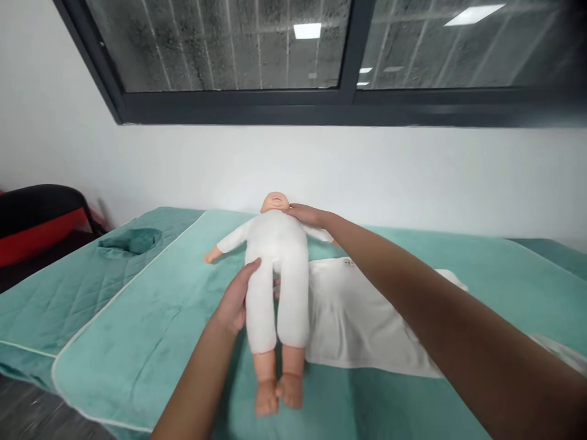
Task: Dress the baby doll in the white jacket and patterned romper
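Note:
A baby doll [277,238] with a white cloth body lies face up on the green bed cover, head toward the wall and bare feet toward me. My left hand [241,293] is wrapped around the doll's thigh on the left, thumb on top and fingertips showing between the legs. At the neck and shoulder on the right, my right hand [305,214] holds the doll, its fingers partly hidden. Beside the doll, under my right forearm, a white baby garment [353,318] is spread flat.
The green cover [151,330] has a white-piped edge and lies over a quilted sheet [92,287] with a face hole [131,241]. A red and black chair [43,226] stands at left. Behind are a white wall and dark-framed window [238,107]. Whitish cloth [562,351] lies far right.

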`<state>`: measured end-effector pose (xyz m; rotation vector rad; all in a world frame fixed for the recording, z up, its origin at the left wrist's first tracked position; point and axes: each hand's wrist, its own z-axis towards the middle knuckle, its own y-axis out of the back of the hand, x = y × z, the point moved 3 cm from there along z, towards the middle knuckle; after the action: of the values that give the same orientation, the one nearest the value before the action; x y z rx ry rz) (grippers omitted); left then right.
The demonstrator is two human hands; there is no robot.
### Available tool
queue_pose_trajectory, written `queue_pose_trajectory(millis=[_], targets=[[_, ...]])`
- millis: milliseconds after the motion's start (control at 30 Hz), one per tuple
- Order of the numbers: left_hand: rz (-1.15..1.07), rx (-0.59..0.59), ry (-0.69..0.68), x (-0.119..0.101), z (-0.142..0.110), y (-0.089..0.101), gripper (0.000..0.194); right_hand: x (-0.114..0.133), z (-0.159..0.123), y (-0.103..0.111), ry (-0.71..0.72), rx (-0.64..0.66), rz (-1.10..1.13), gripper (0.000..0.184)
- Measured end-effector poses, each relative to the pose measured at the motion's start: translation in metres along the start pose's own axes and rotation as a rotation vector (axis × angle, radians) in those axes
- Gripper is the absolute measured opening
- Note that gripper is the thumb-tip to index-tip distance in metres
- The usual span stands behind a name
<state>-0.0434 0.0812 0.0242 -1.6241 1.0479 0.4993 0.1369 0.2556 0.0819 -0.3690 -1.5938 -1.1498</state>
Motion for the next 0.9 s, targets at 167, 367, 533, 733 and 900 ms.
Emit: queue_pose_trajectory(millis=[167, 367, 533, 733, 900], targets=[[-0.014, 0.159, 0.049, 0.068, -0.023, -0.066, 0.053, -0.005, -0.102, 0.046, -0.087, -0.241, -0.164, 0.056], [-0.019, 0.238, 0.080, 0.139, -0.033, -0.106, 0.056, -0.039, -0.184, 0.053, -0.151, -0.397, -0.281, 0.051], [-0.007, 0.220, 0.104, 0.163, -0.031, -0.108, 0.059, -0.063, -0.208, 0.046, -0.237, -0.480, -0.431, 0.054], [0.507, 0.177, -0.231, 0.134, -0.014, -0.091, 0.042, -0.055, -0.198, 0.047, -0.198, -0.542, -0.708, 0.041], [1.192, -0.048, -0.677, 0.110, 0.011, -0.081, 0.029, -0.037, -0.141, 0.001, -0.037, -0.273, -0.835, 0.044]])
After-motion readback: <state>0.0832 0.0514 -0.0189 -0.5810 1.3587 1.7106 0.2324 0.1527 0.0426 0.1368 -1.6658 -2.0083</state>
